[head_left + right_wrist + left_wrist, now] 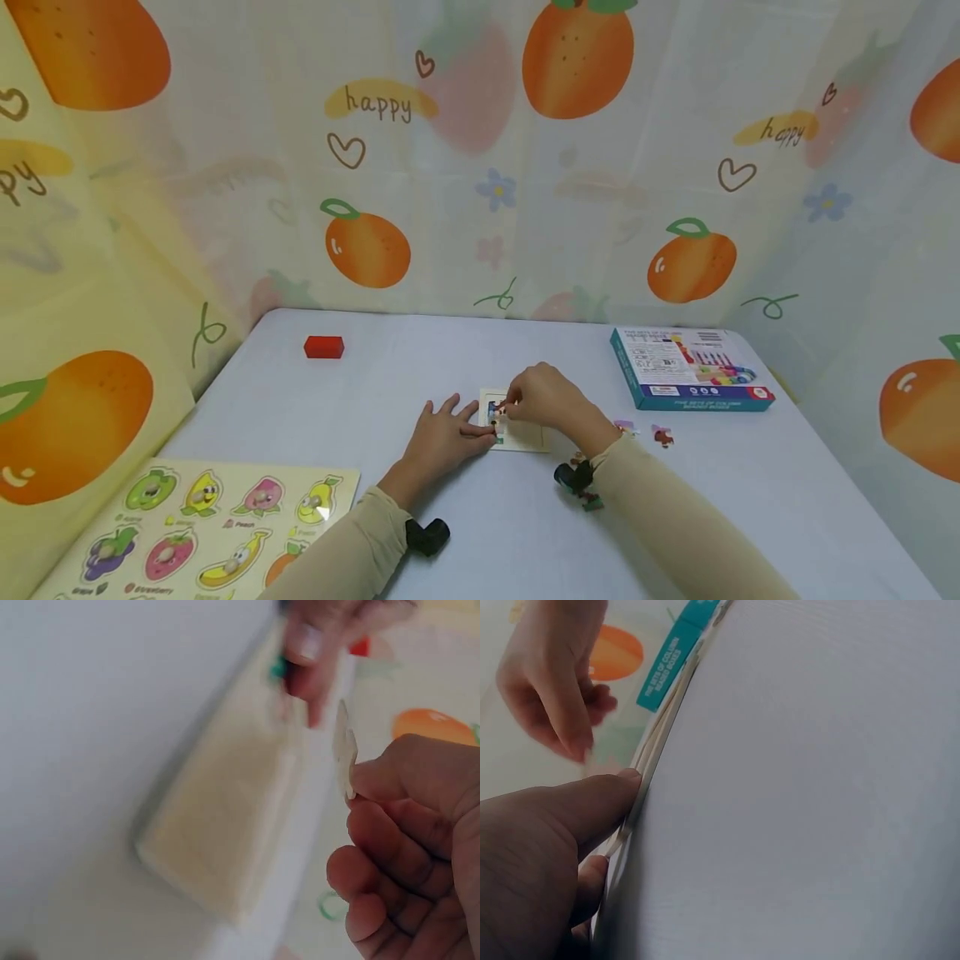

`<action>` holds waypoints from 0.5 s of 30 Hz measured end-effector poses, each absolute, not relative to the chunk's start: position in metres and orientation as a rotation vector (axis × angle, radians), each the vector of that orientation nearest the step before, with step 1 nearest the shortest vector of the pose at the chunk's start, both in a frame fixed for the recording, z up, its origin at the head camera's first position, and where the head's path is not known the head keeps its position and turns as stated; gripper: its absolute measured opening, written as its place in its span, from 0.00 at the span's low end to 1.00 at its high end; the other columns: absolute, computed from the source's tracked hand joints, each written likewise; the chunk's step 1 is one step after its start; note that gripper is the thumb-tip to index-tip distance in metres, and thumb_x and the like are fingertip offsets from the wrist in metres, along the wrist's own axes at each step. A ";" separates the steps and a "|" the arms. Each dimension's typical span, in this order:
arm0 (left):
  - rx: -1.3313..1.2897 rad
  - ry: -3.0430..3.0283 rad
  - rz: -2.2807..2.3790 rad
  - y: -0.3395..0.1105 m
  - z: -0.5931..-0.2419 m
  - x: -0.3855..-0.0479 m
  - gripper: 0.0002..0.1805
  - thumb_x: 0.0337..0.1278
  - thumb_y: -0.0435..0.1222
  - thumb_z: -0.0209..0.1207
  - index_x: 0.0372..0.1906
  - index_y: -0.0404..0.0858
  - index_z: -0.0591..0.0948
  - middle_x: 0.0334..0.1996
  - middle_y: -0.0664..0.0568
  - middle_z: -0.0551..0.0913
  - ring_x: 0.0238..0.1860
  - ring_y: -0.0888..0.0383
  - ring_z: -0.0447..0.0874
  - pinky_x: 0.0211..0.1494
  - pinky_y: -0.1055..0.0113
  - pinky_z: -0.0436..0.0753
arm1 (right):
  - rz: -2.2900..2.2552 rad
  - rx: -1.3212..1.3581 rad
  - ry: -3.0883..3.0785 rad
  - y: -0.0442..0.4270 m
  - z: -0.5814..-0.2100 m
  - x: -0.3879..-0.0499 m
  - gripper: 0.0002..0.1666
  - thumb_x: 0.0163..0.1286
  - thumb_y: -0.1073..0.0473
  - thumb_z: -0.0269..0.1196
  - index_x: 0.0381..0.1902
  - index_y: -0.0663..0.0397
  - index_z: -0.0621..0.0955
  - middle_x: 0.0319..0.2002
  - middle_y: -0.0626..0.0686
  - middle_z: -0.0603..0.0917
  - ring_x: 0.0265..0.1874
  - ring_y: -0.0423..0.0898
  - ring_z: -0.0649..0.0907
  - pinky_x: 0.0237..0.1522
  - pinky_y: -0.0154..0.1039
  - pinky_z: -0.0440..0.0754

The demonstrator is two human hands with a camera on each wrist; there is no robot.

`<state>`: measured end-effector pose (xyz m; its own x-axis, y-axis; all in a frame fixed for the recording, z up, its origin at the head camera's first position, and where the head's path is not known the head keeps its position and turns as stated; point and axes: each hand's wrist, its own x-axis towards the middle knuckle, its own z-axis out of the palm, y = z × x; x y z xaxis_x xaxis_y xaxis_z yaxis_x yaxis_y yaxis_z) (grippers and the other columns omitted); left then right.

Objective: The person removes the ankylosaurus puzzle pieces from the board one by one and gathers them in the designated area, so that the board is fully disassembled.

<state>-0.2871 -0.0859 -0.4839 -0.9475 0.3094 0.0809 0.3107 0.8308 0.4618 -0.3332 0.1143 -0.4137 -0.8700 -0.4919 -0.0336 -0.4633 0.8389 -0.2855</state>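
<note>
A small cream puzzle board lies on the white table with some coloured pieces at its left side. My left hand rests at the board's left edge, fingers spread and the thumb on it. Above the board, my right hand pinches a thin puzzle piece between thumb and fingertips. That piece is seen edge-on in the right wrist view, so its picture is hidden. Loose puzzle pieces lie right of the board, and more pieces lie partly hidden by the right wrist.
At the back right lies a flat teal-edged box. A red block sits at the back left. A cream fruit picture board covers the front left, partly under the left sleeve. Fruit-print curtains surround the table.
</note>
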 end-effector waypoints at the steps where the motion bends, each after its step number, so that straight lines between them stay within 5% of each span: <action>1: -0.512 -3.001 -0.752 -0.085 -0.484 -0.287 0.17 0.59 0.58 0.61 0.47 0.57 0.88 0.65 0.53 0.74 0.73 0.45 0.57 0.70 0.37 0.48 | -0.430 -0.756 2.916 0.121 -0.410 -0.331 0.04 0.60 0.53 0.69 0.28 0.44 0.88 0.23 0.38 0.79 0.27 0.41 0.75 0.29 0.37 0.75; 15: -0.504 -2.917 -0.957 -0.086 -0.490 -0.284 0.12 0.56 0.54 0.65 0.42 0.57 0.90 0.64 0.52 0.76 0.73 0.45 0.56 0.71 0.38 0.45 | -0.522 -0.377 2.876 0.307 -0.413 -0.261 0.04 0.58 0.55 0.73 0.30 0.44 0.86 0.22 0.42 0.78 0.26 0.43 0.75 0.26 0.35 0.74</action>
